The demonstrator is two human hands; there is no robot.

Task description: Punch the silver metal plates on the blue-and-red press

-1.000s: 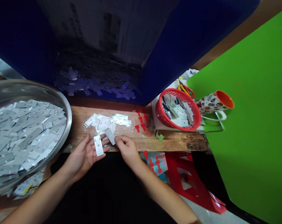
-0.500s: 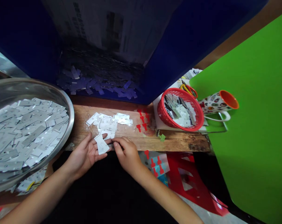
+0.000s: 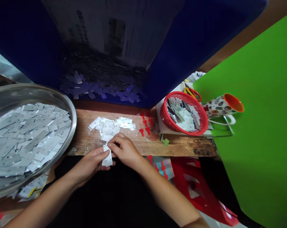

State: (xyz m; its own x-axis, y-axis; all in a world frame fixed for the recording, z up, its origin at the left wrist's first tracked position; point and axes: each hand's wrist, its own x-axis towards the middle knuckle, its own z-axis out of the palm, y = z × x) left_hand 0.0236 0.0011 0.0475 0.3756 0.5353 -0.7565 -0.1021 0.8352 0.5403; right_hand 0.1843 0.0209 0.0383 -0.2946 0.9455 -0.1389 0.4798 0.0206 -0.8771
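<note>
My left hand [image 3: 92, 164] is closed round a few small flat silvery-white plates [image 3: 107, 157], its thumb resting on their face. At the upper end of these plates, my right hand [image 3: 123, 148] pinches with thumb and forefinger; what exactly lies between those fingertips is partly hidden. Just beyond both hands, a loose pile of similar plates [image 3: 109, 126] lies on the wooden bench [image 3: 86, 144]. To the left stands a wide metal basin [image 3: 73, 118] heaped with more of them.
A blue bin [image 3: 162, 68] with plates inside rises behind the bench. On the right are a red basket [image 3: 166, 118] of strips, scissors [image 3: 192, 93] and a patterned mug [image 3: 218, 104] beside a green panel [image 3: 264, 126]. Red T-shaped pieces [image 3: 145, 123] dot the bench.
My left hand has turned from palm up with fanned plates to closing its thumb over them. The right hand has moved slightly left and up onto their upper end.
</note>
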